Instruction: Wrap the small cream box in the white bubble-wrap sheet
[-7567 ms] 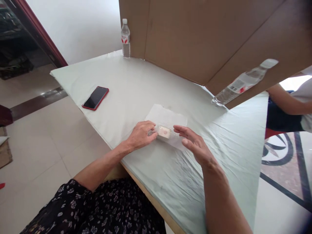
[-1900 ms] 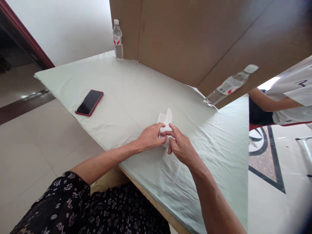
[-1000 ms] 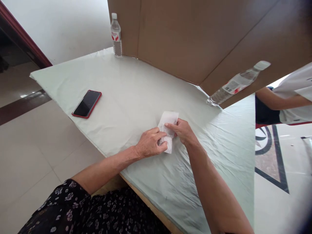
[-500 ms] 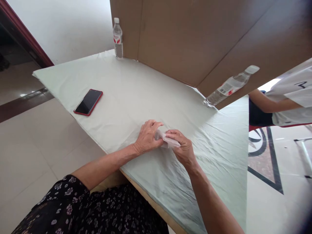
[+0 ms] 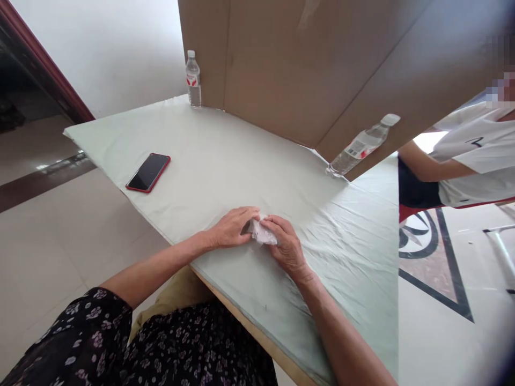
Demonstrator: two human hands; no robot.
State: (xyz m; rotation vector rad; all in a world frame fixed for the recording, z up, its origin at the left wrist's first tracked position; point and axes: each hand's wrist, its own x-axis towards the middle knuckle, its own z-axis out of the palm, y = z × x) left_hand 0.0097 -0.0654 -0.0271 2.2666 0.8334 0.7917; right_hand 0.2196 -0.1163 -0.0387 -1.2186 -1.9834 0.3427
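Note:
A small crumpled piece of translucent white plastic (image 5: 264, 234) is between my two hands, over the near part of the cloth-covered table (image 5: 225, 161). My right hand (image 5: 286, 244) has its thumb and fingers closed on the plastic's right side. Curved round the plastic's left side, my left hand (image 5: 236, 227) touches it with the fingertips and holds its thumb apart below. Its palm is turned away, so part of the grip is hidden.
A phone with a red case (image 5: 148, 172) lies on the left of the table. A brown board (image 5: 277, 75) stands at the back, with one bottle (image 5: 193, 80) at its left and another bottle (image 5: 362, 146) at its right. A person in a white shirt (image 5: 466, 155) is at the right.
The plastic is now bunched smaller between my hands. Both hands have shifted slightly left in view, and my left fingers have straightened. The camera view has moved a little.

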